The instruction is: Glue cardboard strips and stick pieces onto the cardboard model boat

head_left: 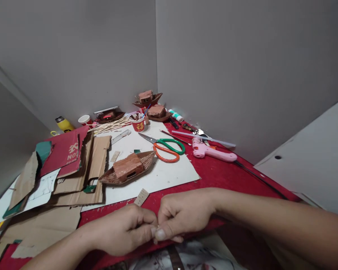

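1. Left hand (126, 230) and right hand (186, 213) meet at the near side, fingertips pinched together; I cannot tell what they hold.
2. Boat model (128, 168), beyond them on white sheet (171, 174): hull and cabin assembled. Corrugated cardboard piece (142, 197) remains loose.
3. Far paper cup (137, 126): brown-smeared inside.

Red tabletop (216, 176) with white sheet (169, 173), cardboard (49, 221), pink glue gun (214, 152), ridged scrap (142, 197)
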{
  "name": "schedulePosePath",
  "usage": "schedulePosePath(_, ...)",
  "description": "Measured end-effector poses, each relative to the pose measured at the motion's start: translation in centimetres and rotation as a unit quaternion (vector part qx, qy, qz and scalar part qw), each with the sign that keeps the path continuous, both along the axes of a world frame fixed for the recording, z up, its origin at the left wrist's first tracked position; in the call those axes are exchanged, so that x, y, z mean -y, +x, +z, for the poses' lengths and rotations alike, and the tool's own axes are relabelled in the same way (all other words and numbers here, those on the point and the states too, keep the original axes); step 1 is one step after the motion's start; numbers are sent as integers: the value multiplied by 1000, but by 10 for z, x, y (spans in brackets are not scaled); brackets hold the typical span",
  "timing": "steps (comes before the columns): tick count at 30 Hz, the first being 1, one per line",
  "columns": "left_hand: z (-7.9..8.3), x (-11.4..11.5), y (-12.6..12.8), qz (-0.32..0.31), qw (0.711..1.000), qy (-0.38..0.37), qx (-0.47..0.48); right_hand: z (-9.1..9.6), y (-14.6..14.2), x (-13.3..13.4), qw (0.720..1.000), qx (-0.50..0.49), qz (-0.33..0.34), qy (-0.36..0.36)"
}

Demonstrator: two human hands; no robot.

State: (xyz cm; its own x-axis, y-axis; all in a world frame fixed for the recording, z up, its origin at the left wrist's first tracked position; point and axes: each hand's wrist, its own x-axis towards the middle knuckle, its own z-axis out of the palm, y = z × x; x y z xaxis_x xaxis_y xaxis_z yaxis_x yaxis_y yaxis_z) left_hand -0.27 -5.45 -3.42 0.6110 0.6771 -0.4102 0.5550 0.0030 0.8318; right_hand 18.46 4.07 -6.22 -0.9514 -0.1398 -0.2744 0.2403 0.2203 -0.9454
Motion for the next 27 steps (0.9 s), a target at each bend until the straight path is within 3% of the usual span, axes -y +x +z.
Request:
schedulePosePath(5, 3, 7, 3, 15, 999, 25, -28, 9, 3, 6, 999, -22, -22, 12)
schedulePosePath(8, 7, 6, 5, 48, 999, 17, 8, 18, 4, -2, 998, -14, -58, -6)
schedulePosePath(10, 8, 6, 5, 97, 994, 1, 52, 27, 4, -16, 981, -4, -158, 112)
schedulePosePath(11, 8, 6, 3, 128, 989, -10, 74, 31, 5, -24, 948, -4, -230, 218)
schedulePosePath(12, 7, 6, 2, 158, 983, -20, 94, 35, 6, -34, 887, 8, -299, 352)
schedulePosePath(13, 6, 6, 0, 187, 975, -29, 113, 38, 8, -43, 838, 21, -342, 425)
schedulePosePath(15, 2, 7, -4, 240, 959, -30, 149, 39, 9, -60, 775, 59, -382, 500)
schedulePosePath(18, -4, 7, -10, 307, 927, 1, 214, 33, 8, -75, 743, 128, -369, 543)
schedulePosePath(21, -6, 6, -12, 346, 897, -13, 274, 25, 3, -82, 735, 177, -338, 561)
schedulePosePath(27, -7, 4, -13, 362, 886, -1, 290, 21, -9, -103, 738, 230, -307, 555)
